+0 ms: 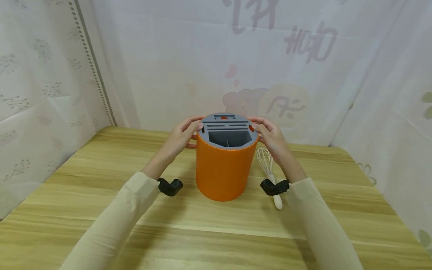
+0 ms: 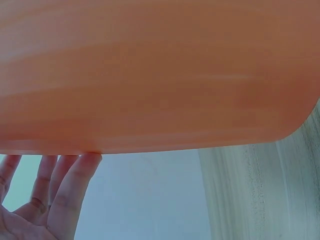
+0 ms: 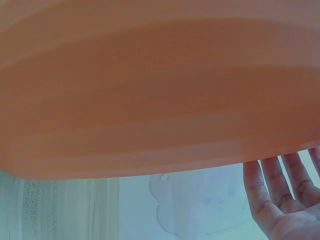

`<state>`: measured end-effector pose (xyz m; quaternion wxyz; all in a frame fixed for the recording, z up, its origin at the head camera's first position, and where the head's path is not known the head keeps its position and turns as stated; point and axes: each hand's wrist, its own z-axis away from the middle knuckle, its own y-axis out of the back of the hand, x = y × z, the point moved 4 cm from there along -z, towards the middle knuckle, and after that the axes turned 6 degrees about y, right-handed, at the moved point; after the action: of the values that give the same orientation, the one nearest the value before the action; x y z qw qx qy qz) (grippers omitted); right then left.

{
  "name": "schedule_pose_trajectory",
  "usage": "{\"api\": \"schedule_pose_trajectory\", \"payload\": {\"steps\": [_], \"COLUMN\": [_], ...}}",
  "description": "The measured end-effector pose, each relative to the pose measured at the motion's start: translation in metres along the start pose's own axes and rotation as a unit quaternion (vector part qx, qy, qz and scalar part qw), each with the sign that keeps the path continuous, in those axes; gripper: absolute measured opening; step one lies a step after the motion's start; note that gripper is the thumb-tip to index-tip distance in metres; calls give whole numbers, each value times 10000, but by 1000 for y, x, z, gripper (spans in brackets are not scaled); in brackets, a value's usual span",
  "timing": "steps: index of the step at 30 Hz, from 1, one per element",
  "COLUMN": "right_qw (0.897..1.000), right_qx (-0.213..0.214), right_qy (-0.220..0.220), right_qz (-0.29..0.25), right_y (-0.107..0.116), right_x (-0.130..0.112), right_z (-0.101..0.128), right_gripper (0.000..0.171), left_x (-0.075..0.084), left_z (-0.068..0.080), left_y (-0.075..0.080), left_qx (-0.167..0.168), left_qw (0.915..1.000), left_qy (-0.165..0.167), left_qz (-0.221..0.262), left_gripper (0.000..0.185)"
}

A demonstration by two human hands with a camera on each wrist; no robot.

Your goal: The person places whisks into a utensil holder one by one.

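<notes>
An orange cylindrical utensil holder [image 1: 222, 172] stands upright, its grey slotted top insert [image 1: 241, 119] facing up with a large compartment at the near side. My left hand [image 1: 181, 134] grips its upper left side, thumb at the insert's edge and fingers reaching round the orange wall. On the opposite side my right hand [image 1: 274, 139] does the same, thumb on the rim. Both wrist views are mostly filled by the orange wall, with spread left fingers [image 2: 75, 182] and right fingers [image 3: 256, 185] touching it. A whisk [image 1: 277, 201] lies just right of the holder, partly covered by the right wrist's camera.
The wood-grain table [image 1: 209, 232] extends around the holder, with its back edge behind the hands. Printed pale curtains [image 1: 162, 67] hang along the back and both sides. A black wrist camera [image 1: 170, 186] juts inward from the left sleeve.
</notes>
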<state>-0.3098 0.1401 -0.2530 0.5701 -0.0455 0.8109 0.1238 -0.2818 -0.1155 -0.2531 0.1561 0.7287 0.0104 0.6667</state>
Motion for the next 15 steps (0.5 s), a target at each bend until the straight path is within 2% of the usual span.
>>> {"api": "schedule_pose_trajectory", "payload": {"steps": [15], "right_qw": [9999], "right_qx": [11], "right_qy": [145], "right_qz": [4], "right_y": [3], "right_x": [-3], "right_z": [9], "right_gripper": [29], "left_x": [1], "left_z": [2], "left_y": [-5], "left_qx": [-104], "left_qw": [9999], "left_qy": [-46], "left_qz": [72], "left_gripper": [42]}}
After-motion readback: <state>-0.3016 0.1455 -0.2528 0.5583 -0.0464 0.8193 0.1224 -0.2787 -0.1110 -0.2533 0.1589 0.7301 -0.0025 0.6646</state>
